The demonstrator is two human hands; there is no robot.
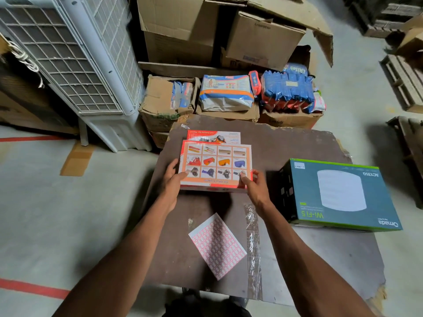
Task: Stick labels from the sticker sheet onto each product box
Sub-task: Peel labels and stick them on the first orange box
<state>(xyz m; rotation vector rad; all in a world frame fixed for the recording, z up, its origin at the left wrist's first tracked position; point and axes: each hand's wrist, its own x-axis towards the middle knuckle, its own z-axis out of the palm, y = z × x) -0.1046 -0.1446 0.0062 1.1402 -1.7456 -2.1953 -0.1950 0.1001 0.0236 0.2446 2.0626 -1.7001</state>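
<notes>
Head view: both hands, left and right, grip the red box at 12 o'clock above the sheet. A careless set-down could topple the box beneath.

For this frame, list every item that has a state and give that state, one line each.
Red and white product box with picture grid: closed, held at both near corners, above a matching box.
Second red and white box: closed, lying flat on the board.
Pink-gridded sticker sheet: flat on the brown board, untouched.
Teal Wi-Fi box: closed, lying flat.
Left hand: grips the top box.
Right hand: grips the top box.
</notes>
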